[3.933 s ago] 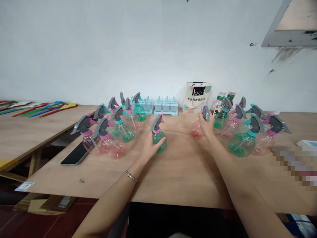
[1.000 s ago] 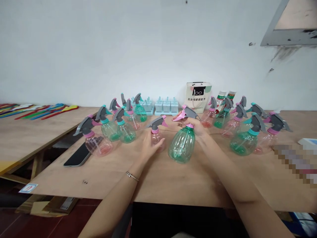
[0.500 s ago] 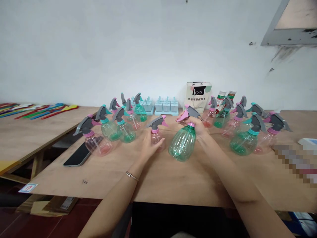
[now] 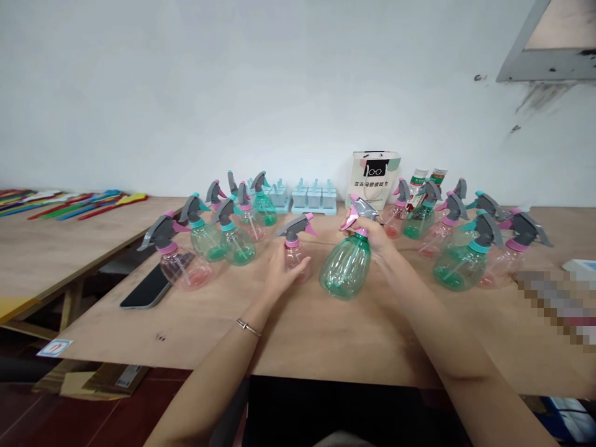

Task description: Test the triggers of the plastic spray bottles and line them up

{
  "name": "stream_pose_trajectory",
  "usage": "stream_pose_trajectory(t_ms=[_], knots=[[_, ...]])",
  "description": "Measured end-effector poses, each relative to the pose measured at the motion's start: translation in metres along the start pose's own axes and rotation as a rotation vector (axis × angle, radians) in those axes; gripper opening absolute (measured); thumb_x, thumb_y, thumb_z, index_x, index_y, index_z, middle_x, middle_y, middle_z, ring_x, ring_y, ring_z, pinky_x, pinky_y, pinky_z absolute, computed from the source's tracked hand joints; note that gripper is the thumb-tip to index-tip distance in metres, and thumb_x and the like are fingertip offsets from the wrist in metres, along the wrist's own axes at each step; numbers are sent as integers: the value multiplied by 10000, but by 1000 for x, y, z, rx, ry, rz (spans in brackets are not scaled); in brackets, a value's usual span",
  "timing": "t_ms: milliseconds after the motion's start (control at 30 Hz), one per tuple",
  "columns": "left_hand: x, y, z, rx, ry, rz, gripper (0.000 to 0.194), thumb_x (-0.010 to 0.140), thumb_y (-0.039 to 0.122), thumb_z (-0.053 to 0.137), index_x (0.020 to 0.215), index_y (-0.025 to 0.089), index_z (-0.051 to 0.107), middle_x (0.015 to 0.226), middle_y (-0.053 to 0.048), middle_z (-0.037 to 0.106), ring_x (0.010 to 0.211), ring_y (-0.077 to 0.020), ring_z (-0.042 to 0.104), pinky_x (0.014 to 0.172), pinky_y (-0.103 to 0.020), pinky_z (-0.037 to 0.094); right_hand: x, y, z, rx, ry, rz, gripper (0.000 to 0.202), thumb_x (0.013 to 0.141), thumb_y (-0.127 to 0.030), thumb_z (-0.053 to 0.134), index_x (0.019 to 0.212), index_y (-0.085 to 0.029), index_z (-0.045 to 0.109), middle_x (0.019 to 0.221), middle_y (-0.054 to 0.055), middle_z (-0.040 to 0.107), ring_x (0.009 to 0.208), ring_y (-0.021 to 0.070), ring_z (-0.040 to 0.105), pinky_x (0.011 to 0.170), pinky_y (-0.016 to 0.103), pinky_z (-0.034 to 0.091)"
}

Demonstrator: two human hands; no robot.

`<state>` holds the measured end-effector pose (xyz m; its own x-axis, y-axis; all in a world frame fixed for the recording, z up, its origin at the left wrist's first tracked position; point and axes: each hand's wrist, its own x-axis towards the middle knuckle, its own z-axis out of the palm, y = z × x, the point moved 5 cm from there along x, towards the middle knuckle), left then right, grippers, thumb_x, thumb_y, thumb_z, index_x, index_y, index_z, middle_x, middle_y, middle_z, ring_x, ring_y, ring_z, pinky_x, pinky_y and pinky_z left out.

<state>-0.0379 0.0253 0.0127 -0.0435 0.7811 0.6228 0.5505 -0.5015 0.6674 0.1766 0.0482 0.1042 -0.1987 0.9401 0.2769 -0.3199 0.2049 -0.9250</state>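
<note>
My left hand [image 4: 282,271] is wrapped round the body of a pink spray bottle [image 4: 298,256], which has a grey head and a pink trigger. In my right hand [image 4: 371,233] is a green spray bottle [image 4: 345,268] with a pink collar and pink trigger, gripped at its neck and head. The green bottle leans a little; whether its base touches the table cannot be made out. Left of my hands stand several pink and green spray bottles, among them a green one [image 4: 237,245] and a pink one [image 4: 186,270]. More stand on the right, including a green bottle [image 4: 459,267].
A black phone [image 4: 145,288] lies by the left bottles. Along the wall are light-blue popsicle moulds [image 4: 314,198], a paper bag [image 4: 372,177] and two red-and-green packages. Coloured long-handled tools [image 4: 97,205] lie on the left table, across a gap.
The view has shifted very slightly. Both hands keep hold of their spray bottles, and the green one's head sits a touch further right.
</note>
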Motion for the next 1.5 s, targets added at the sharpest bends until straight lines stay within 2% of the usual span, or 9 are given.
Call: stream_pose_trajectory(t_ms=[167, 300, 433, 567, 833, 1133, 1233, 1333, 1500], knots=[[0, -1, 0, 3, -10, -21, 447, 787, 417, 723, 1141, 220, 535, 1109, -89, 651, 1058, -275, 625, 937, -436, 482, -1, 1, 2, 16, -26, 23, 223, 548, -233, 639, 770, -239, 661, 845, 9, 724, 754, 163, 615, 657, 281, 481], [0, -1, 0, 5, -3, -20, 451, 781, 411, 729, 1137, 209, 541, 1114, -88, 654, 1068, -278, 630, 948, -434, 480, -1, 0, 1, 9, -6, -22, 154, 528, -221, 627, 682, -225, 617, 718, -6, 667, 667, 136, 569, 607, 261, 445], [0, -2, 0, 2, 1, -18, 462, 776, 409, 733, 1144, 208, 540, 1110, -86, 655, 1070, -277, 634, 954, -429, 483, 2, 4, -14, -172, 57, -11, 148, 593, -280, 660, 729, -231, 628, 781, -9, 667, 707, 135, 579, 620, 258, 449], [1, -2, 0, -5, 2, -15, 465, 775, 412, 732, 1150, 216, 538, 1111, -88, 654, 1069, -275, 628, 953, -433, 482, 10, 0, -54, -510, 287, -157, 213, 675, -361, 677, 848, -237, 677, 791, -10, 650, 751, 152, 586, 723, 308, 478], [1, -2, 0, -15, -12, -31, 519, 764, 440, 729, 1181, 206, 527, 1154, -100, 644, 1114, -284, 615, 980, -434, 466, 6, -20, -156, -764, 789, -352, 260, 665, -388, 688, 595, -196, 527, 551, -58, 419, 564, 101, 379, 575, 283, 345], [1, -2, 0, -16, -10, -32, 511, 763, 423, 743, 1174, 208, 529, 1132, -93, 648, 1102, -283, 621, 963, -431, 473, 4, -17, -187, -737, 837, -396, 371, 588, -481, 785, 643, -207, 541, 607, -55, 428, 625, 128, 389, 612, 316, 396], [1, -1, 0, -15, -25, -26, 486, 779, 407, 734, 1168, 206, 524, 1123, -86, 650, 1076, -267, 630, 945, -414, 484, 8, -15, -193, -752, 832, -446, 393, 617, -503, 781, 776, -192, 602, 703, -18, 545, 724, 172, 501, 718, 356, 465], [1, -2, -1, -11, -19, -35, 498, 776, 412, 739, 1172, 203, 520, 1125, -91, 648, 1078, -273, 629, 945, -424, 483, 11, -14, -200, -777, 829, -526, 545, 606, -488, 809, 1005, -188, 591, 990, 70, 658, 974, 237, 593, 912, 418, 476], [0, -5, 1, -36, -28, -31, 509, 799, 457, 726, 1186, 203, 514, 1148, -93, 639, 1093, -267, 620, 967, -426, 469, 2, -27, -196, -825, 817, -724, 888, 650, -494, 813, 1332, -192, 331, 1361, 238, 492, 1276, 321, 510, 1020, 487, 419]])
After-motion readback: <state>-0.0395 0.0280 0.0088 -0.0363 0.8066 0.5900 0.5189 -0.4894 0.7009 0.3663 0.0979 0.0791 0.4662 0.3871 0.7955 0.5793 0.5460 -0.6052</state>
